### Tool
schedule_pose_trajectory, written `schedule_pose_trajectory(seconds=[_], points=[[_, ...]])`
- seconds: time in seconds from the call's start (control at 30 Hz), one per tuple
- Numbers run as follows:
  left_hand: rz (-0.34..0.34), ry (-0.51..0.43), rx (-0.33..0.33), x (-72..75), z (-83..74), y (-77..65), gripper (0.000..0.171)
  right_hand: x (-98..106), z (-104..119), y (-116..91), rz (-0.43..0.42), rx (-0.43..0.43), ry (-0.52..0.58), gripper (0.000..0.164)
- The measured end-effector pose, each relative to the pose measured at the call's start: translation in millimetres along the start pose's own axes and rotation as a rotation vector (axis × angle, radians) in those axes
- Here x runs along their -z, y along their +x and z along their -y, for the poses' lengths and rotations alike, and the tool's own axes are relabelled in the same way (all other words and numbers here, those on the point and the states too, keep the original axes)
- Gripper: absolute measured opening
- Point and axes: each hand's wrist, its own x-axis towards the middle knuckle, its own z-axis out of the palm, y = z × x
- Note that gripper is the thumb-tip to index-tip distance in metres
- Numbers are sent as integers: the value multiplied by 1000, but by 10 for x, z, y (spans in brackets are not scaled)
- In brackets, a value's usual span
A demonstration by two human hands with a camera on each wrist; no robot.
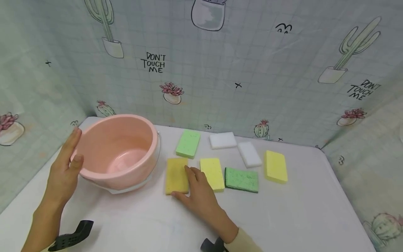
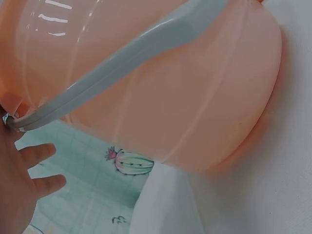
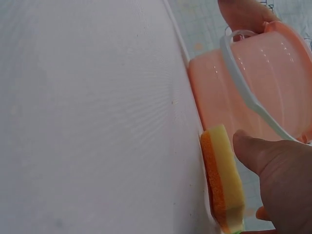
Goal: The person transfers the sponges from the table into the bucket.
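A pink bucket (image 1: 118,147) with a pale grey handle (image 2: 131,56) stands at the left of the white table. My left hand (image 1: 64,168) holds its left rim, thumb over the rim; in the left wrist view, two fingers (image 2: 48,185) reach out beside the bucket. My right hand (image 1: 201,196) hovers at a two-layer sponge (image 1: 176,175), yellow on top and orange below (image 3: 213,170). Its fingers are spread at the sponge's right edge, with the thumb (image 3: 248,148) near the front edge and a gap beside the yellow face.
To the right lie a light yellow sponge (image 1: 212,174), a green scrub sponge (image 1: 241,180) and another yellow sponge (image 1: 275,167). Behind them are a light green sponge (image 1: 188,143) and two white sponges (image 1: 223,140). A patterned curtain (image 1: 201,70) rises behind the table (image 1: 299,217).
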Motion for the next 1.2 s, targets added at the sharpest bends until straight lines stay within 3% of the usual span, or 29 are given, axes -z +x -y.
schedule_pose_trajectory(seconds=[0.23, 0.47, 0.57, 0.87, 1.2], points=[[29, -55, 18, -2, 7, -11, 55, -14, 101, 84, 26, -105, 7, 102], [43, -48, 20, -46, -4, -16, 55, -130, 226, 118, 28, -171, -179, 114], [48, -52, 23, -47, -8, -12, 55, -171, 265, 131, 0, -197, -193, 114], [42, -78, 2, -26, -3, 1, 54, -189, 307, 138, -17, -228, -125, 98], [44, -67, -3, 29, -3, -11, 54, 65, 353, 141, 7, -220, 23, 86]])
